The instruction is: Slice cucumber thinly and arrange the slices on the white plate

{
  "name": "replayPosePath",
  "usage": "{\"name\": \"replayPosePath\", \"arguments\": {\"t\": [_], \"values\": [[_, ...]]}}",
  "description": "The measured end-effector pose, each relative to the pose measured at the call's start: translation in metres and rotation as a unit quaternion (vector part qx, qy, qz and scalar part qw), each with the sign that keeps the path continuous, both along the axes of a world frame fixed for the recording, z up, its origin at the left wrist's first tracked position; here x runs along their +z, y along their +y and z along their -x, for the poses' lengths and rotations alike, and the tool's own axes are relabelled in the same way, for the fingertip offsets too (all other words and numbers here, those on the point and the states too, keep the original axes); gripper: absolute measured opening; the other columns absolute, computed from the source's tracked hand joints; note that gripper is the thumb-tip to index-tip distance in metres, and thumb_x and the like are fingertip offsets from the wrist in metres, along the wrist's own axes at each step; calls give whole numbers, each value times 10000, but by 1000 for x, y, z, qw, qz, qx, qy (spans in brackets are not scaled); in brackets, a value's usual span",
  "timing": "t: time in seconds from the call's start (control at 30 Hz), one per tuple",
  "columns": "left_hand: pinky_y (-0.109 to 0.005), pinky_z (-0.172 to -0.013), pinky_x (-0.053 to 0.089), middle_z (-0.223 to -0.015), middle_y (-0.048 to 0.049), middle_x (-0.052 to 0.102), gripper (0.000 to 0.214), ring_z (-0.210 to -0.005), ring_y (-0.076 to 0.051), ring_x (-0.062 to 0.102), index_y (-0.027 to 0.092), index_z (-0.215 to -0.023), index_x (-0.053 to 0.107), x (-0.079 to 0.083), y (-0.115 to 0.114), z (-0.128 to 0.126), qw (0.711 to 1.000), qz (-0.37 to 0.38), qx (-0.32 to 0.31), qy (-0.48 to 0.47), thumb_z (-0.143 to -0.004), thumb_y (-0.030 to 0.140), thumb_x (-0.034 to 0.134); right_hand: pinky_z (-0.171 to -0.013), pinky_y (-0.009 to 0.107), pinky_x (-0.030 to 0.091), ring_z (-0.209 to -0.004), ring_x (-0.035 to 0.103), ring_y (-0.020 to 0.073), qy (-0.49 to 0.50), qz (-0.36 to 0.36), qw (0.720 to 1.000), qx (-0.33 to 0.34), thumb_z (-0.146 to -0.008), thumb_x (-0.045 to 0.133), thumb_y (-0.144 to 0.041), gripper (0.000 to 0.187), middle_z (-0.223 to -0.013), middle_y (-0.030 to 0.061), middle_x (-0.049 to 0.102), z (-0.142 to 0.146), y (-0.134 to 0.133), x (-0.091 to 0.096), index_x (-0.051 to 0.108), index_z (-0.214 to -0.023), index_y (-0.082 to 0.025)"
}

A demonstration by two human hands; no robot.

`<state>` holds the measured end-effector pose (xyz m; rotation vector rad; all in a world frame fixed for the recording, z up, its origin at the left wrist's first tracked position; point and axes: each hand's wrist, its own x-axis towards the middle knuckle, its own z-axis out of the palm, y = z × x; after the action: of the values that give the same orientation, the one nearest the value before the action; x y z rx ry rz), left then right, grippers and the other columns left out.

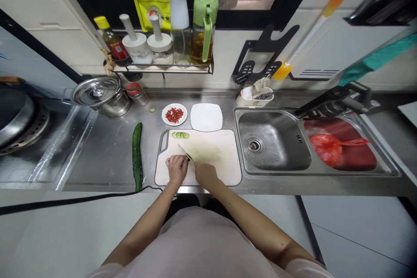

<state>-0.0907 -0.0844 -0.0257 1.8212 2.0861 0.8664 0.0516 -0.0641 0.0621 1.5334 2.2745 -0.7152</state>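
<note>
My right hand is closed round the handle of a kitchen knife, whose blade points away and to the left over the white cutting board. My left hand rests on the board just left of the blade, fingers curled in. A small dark green bit shows between those fingers and the knife; what they hold is mostly hidden. Several cucumber slices lie overlapping near the board's top left. To the left of the board, a long cucumber lies on the steel counter.
Behind the board stand a plate of chopped red pieces and a white square plate. The sink is at right, with a red bag in its second basin. A lidded pot stands at left. A black cable crosses the front edge.
</note>
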Motion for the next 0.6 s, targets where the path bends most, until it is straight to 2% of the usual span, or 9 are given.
{"name": "replayPosePath", "arguments": {"t": [0.37,0.6], "values": [[-377,-885,292,-847,-26,712,195,-903,-192,581,238,-848,682,-3,0,1,1000,-10,4,1,-931,320,526,-778,334,501,-951,686,252,10,4,1000,-3,-929,378,-132,298,-922,174,709,-1,4,-6,622,-1099,-112],[-384,-880,283,-844,-28,718,183,-897,-194,580,240,-833,682,-6,1,1,1000,-24,3,7,-924,310,539,-764,331,503,-956,683,255,3,13,1000,1,-928,374,-130,307,-943,168,709,2,10,-3,620,-1110,-119]]}}
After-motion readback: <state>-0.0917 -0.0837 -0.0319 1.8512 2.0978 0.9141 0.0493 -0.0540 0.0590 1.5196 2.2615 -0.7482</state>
